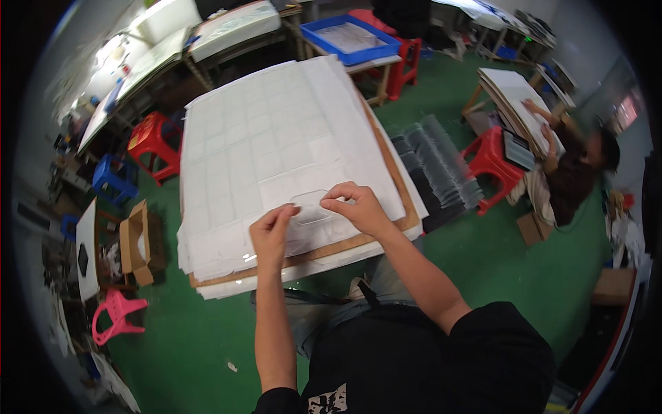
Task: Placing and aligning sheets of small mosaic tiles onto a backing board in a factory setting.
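Between my two hands is a small clear rounded rectangular sheet (314,212), see-through with a faint pale outline. My left hand (271,234) pinches its left edge between thumb and fingers. At its upper right corner, my right hand (355,205) grips it with the fingertips. Both hands hover above the near part of a large table covered in white paper (324,90). Rows of flat, clear rectangular pieces (241,124) lie on that paper in a grid. Exact edges of the pieces are hard to make out.
Right of the table stand dark trays with rows of clear pieces (441,162). A blue tray (352,40) sits beyond. Red stools (493,165), a pink chair (118,317) and a cardboard box (141,241) stand around. Another person (576,172) works at a board on the right.
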Motion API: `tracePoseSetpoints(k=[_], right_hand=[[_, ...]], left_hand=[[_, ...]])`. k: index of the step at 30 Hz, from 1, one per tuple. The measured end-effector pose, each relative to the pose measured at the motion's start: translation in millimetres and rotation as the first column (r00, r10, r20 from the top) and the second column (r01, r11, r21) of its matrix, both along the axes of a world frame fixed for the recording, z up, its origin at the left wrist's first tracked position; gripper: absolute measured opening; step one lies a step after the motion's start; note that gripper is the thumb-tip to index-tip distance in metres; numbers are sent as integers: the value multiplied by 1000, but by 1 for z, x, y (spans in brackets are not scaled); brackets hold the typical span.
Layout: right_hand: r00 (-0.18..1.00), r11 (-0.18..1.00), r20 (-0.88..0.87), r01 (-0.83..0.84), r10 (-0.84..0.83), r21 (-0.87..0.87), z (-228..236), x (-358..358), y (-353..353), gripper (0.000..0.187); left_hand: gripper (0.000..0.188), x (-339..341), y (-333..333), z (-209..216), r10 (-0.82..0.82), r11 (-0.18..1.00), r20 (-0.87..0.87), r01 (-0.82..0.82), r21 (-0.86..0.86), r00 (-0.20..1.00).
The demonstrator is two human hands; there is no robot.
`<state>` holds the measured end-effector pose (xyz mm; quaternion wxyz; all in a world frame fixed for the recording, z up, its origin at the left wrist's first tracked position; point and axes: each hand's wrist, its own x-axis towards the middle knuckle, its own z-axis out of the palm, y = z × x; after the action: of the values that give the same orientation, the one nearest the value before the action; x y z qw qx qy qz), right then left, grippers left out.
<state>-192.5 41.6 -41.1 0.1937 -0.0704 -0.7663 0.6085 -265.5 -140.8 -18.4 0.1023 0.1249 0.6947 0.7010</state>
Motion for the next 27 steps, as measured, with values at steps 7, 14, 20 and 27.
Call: tracePoseSetpoints(k=[7,14,20,27], right_hand=[[989,792,93,147,-114,-592,9,76,53,19],[834,360,217,434,-508,-826,-72,198,136,18],[486,136,569,825,-663,-548,-186,234,192,19],[425,86,612,860,-667,-503,-218,209,228,13]], left_hand=[[34,-11,-2,-6,15,952,-167,-65,-300,986],[29,2,-8,2,13,939,-290,-111,-324,957],[22,37,-36,8,104,931,-261,-186,-314,960],[28,71,-119,-23,318,755,-315,-440,-486,894]])
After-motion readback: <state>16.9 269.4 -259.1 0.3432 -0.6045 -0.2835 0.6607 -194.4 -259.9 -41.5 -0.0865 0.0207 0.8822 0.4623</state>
